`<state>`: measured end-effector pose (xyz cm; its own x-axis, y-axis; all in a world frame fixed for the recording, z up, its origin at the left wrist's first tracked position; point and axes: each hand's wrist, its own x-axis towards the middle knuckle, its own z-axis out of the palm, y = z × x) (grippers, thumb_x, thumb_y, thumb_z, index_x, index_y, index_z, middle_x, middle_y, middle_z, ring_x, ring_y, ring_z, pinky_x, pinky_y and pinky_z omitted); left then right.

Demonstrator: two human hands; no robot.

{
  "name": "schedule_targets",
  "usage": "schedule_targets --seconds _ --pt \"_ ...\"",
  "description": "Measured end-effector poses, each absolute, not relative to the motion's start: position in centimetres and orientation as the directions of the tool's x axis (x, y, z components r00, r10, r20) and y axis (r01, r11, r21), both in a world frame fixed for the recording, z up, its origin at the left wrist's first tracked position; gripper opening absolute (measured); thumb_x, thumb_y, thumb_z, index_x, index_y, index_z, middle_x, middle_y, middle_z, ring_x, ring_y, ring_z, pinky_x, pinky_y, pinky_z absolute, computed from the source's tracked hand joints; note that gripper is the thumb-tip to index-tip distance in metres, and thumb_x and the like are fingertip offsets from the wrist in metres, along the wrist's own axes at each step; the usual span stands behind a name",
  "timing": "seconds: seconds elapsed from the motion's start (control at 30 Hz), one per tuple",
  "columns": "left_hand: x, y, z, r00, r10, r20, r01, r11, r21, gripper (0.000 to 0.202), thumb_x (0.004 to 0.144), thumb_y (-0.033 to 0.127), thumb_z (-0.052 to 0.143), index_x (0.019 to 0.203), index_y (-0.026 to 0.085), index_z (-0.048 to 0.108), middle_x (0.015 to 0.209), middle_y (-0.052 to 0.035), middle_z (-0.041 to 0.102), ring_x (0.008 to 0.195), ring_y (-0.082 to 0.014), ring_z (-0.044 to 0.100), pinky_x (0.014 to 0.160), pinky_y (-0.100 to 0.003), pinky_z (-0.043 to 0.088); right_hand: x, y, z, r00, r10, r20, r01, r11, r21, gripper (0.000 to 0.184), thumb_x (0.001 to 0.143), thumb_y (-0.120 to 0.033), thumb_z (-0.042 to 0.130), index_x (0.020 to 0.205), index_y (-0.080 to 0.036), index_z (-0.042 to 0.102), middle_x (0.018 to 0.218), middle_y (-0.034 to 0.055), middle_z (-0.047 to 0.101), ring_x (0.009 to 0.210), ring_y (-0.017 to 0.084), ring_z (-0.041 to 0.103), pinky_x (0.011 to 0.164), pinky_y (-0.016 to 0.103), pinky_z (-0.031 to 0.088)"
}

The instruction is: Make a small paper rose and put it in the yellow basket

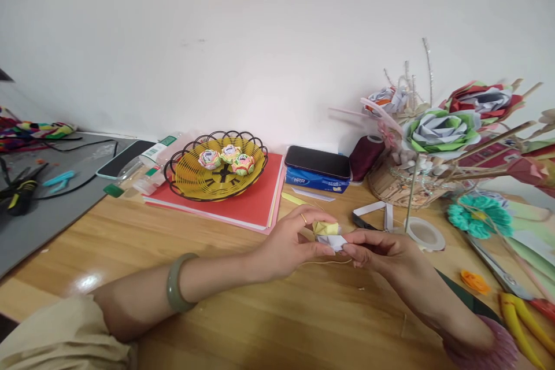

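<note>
Together, left hand (280, 243) and right hand (385, 250) pinching folded yellow-and-white paper (329, 239), grained wooden tabletop (303, 324), woven basket (191, 178)

1. Basket (191, 178): yellow/black, on red paper stack (243, 208); three small paper flowers (243, 165) inside.
2. Front-right of basket: left hand (284, 243) and right hand (385, 250), both pinching yellow-and-white folded paper (328, 239).
3. Right of basket: dark phone (318, 161) atop blue packet (314, 179).
4. Far right of basket: tape roll (437, 240), scissors (495, 264).
5. Left of basket: pale-edged phone (125, 159).
</note>
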<state>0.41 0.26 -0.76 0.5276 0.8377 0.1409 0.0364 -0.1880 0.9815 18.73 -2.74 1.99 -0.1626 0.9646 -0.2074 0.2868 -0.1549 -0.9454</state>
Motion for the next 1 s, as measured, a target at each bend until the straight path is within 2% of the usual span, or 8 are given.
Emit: schedule_targets --seconds 0.23,0.43,0.6,0.8,0.87,0.93,1.0 --pt "0.4 0.1 -0.9 0.566 0.815 0.119 0.011 -0.152 0.988 0.038 0.068 0.023 0.069 0.105 0.023 0.058 0.114 -0.0051 0.047 0.103 -0.0173 0.05 0.073 -0.024 0.048 18.7 -2.6 1.4 -0.156 0.965 -0.21 0.276 -0.161 -0.948 0.025 0.057 -0.04 0.076 0.06 -0.018 0.064 0.057 -0.0031 0.056 0.054 0.011 0.045 0.052 0.023 0.035" --pt "0.4 0.3 -0.9 0.53 0.835 0.149 0.015 -0.184 0.983 0.037 0.068 0.027 0.069 0.103 0.022 0.059 0.109 -0.0052 0.051 0.102 -0.0176 0.05 0.073 -0.023 0.047 18.9 -2.8 2.1 -0.183 0.962 -0.201 0.343 -0.129 -0.93 0.029 0.068 -0.048 0.065 0.072 -0.019 0.069 0.066 0.0001 0.062 0.063 0.014 0.051 0.059 0.025 0.039" --pt "0.4 0.3 -0.9 0.564 0.816 0.126 0.011 -0.16 0.987 0.038 0.068 0.024 0.069 0.104 0.022 0.058 0.113 -0.0057 0.049 0.103 -0.0181 0.05 0.072 -0.024 0.048 18.8 -2.7 1.7 -0.171 0.962 -0.211 0.327 -0.146 -0.934 0.029 0.059 -0.045 0.073 0.063 -0.018 0.065 0.062 -0.001 0.06 0.059 0.013 0.05 0.056 0.024 0.038" --pt "0.5 0.2 -0.8 0.543 0.834 0.099 -0.003 -0.116 0.993 0.037 0.068 0.026 0.068 0.104 0.021 0.057 0.112 -0.0065 0.051 0.102 -0.0186 0.051 0.076 -0.027 0.047 18.8 -2.8 2.1 -0.186 0.959 -0.214 0.343 -0.141 -0.929 0.03 0.065 -0.048 0.068 0.073 -0.019 0.07 0.072 0.0015 0.066 0.068 0.016 0.056 0.062 0.026 0.042" --pt "0.6 0.1 -0.8 0.545 0.836 0.065 -0.035 -0.055 0.998 0.048 0.067 0.025 0.07 0.112 0.022 0.052 0.119 -0.0075 0.049 0.1 -0.018 0.052 0.076 -0.028 0.047 18.7 -2.9 2.5 -0.184 0.959 -0.215 0.339 -0.143 -0.93 0.03 0.066 -0.048 0.068 0.075 -0.02 0.07 0.076 0.0024 0.068 0.071 0.017 0.058 0.065 0.026 0.044" --pt "0.6 0.2 -0.9 0.566 0.824 0.021 -0.095 0.04 0.995 0.067 0.063 0.026 0.074 0.122 0.025 0.041 0.127 -0.0093 0.045 0.1 -0.0181 0.053 0.073 -0.027 0.048 18.7 -2.9 2.7 -0.158 0.969 -0.191 0.35 -0.126 -0.928 0.03 0.066 -0.049 0.067 0.073 -0.02 0.069 0.076 0.0024 0.069 0.07 0.017 0.059 0.065 0.027 0.046" --pt "0.7 0.4 -1.1 0.572 0.819 -0.038 -0.16 0.156 0.975 0.078 0.06 0.033 0.075 0.126 0.026 0.035 0.131 -0.0115 0.04 0.1 -0.0185 0.054 0.07 -0.026 0.048 18.8 -2.9 2.7 -0.118 0.984 -0.133 0.392 -0.077 -0.917 0.029 0.067 -0.049 0.066 0.073 -0.02 0.068 0.075 0.0021 0.069 0.069 0.018 0.06 0.064 0.027 0.047"
